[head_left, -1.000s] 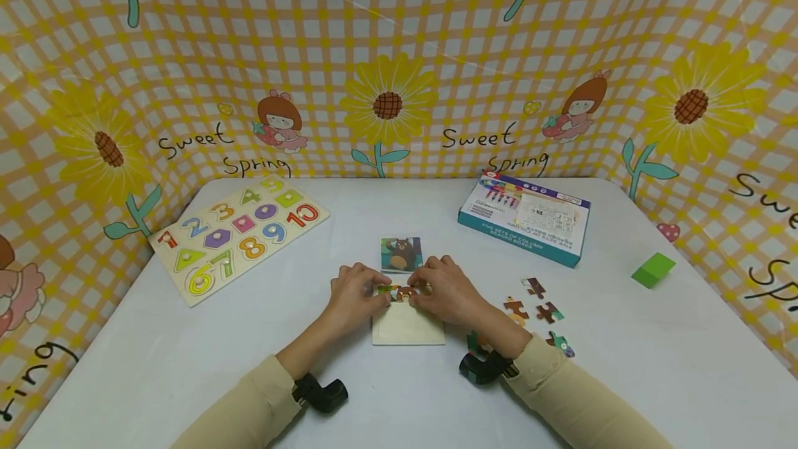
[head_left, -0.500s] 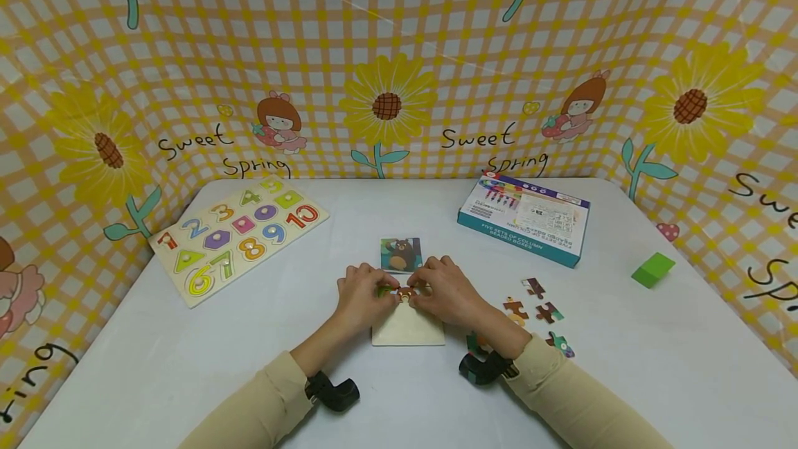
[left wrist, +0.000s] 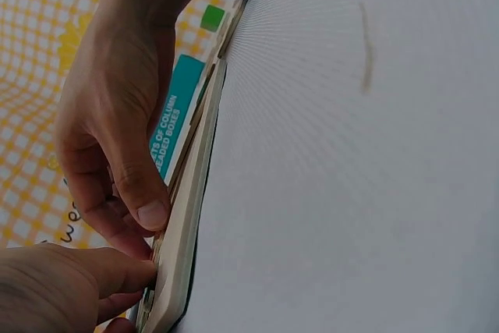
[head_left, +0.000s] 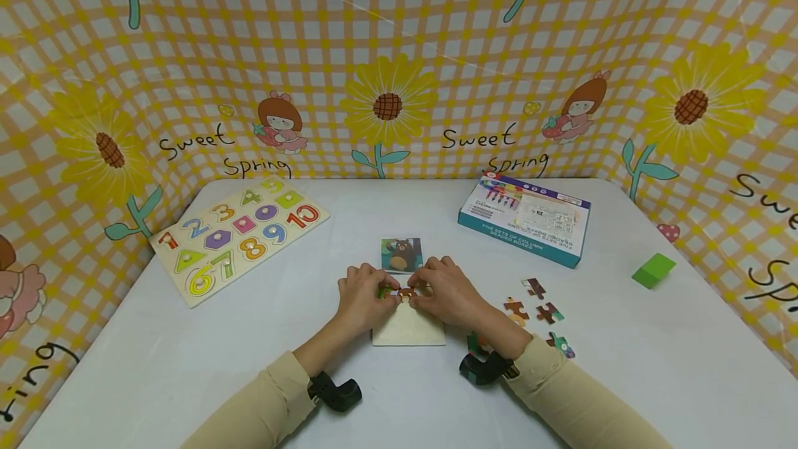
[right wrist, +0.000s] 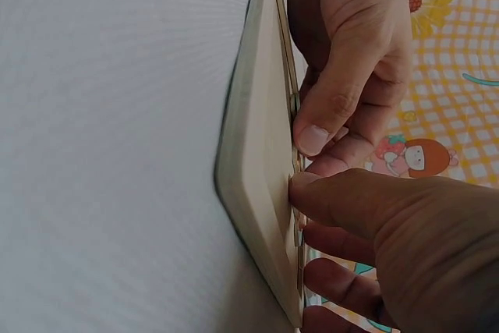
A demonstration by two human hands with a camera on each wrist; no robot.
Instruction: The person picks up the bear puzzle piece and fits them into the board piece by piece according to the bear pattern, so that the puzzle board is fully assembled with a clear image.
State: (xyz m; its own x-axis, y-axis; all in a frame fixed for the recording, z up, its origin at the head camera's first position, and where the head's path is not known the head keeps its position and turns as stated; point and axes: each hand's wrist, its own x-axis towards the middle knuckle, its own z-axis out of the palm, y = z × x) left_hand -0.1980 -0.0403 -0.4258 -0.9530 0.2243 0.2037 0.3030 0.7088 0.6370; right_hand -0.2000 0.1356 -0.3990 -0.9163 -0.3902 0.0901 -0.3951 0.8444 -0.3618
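A shallow wooden puzzle tray [head_left: 408, 329] lies in the middle of the table, its lower part bare wood. Along its far edge sit jigsaw pieces [head_left: 406, 294] printed with a brown bear's head. My left hand [head_left: 366, 296] pinches a piece at the left of the bear's head with thumb and fingers. From the right, my right hand [head_left: 449, 293] pinches the bear-head piece, its thumb tip close to the left one. Both wrist views show fingertips low over the tray [right wrist: 253, 157]; they partly hide the pieces. Just beyond stands a bear picture [head_left: 402, 255], lying flat.
Several loose jigsaw pieces [head_left: 549, 313] lie right of the tray, some beside my right forearm. A number puzzle board [head_left: 240, 238] is at the back left, a teal-edged box [head_left: 524, 219] at the back right. A green block [head_left: 653, 271] lies far right.
My left hand has slid right along the tray's far edge, closer to the right hand, and over the last half second barely moves. The right hand has stayed in place.
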